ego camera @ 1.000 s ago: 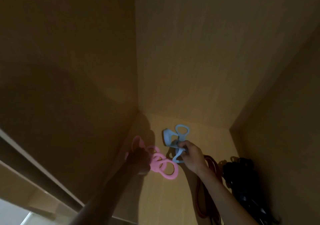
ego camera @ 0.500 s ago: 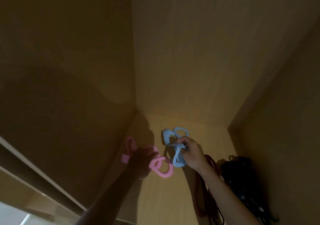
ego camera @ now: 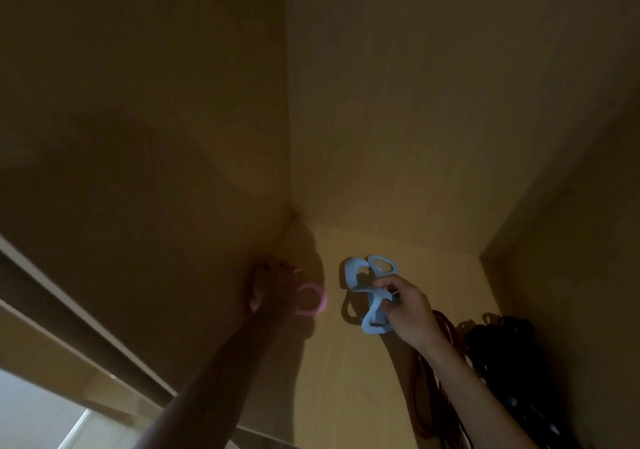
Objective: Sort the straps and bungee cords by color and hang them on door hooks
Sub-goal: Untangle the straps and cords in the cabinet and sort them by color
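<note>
R hand (ego camera: pixel 405 306), lower centre-right of frame, has fingers curled round the blue strap (ego camera: pixel 351 275). Its loops stick out up-left & below the fist, and it seems raised off the cupboard floor (ego camera: pixel 346 379). L hand (ego camera: pixel 273 286), just left of centre, is dim & blurred but looks clenched on the pink strap (ego camera: pixel 322 301); one pink loop pokes out to its right. The 2 straps are apart, one colour per hand. Further out, lower right of frame: red cords (ego camera: pixel 419 400) lie on the floor under the R forearm, w/ a black bundle (ego camera: pixel 505 351) beside them near the side wall, neither touched. No door hooks in view. Progress, I'd judge: early. Pink & blue are split out, nothing hung yet; red & black are left to sort, then all go to the hooks.
</note>
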Demonstrator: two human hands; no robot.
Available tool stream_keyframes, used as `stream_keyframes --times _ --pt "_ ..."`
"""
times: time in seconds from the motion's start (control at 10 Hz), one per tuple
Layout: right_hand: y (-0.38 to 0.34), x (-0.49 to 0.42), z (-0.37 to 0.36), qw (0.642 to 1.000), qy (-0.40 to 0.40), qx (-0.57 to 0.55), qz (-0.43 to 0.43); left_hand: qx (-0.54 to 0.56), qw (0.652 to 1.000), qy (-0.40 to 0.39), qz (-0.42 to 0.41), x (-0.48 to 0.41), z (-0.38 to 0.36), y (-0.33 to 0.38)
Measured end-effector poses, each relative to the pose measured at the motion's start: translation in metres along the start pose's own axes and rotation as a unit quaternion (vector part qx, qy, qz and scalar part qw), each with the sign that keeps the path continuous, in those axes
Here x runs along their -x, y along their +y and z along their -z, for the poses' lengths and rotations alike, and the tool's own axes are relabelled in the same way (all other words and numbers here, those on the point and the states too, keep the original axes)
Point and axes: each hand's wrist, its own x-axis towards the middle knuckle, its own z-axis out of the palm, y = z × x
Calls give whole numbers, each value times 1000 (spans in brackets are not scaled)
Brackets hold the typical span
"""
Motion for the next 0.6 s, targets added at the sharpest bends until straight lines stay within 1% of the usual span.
stream_keyframes --times 0.1,0.2,0.3,0.4,0.5,0.6 --pt "-8 4 -3 1000 -12 -2 5 206 978 35 -1 36 28 30" --pt "-12 9 -4 1000 -14 8 10 137 988 18 -74 33 5 27" --pt "-15 16 -2 1000 -18 6 8 -14 997 -7 -77 30 13 14" --pt "-18 24 0 1000 -26 -3 9 86 995 39 -33 22 11 21" --pt "-18 29 2 999 -42 -6 4 223 973 48 44 16 6 34" --pt "-18 29 4 999 -45 -24 -2 82 992 -97 -6 24 42 38"
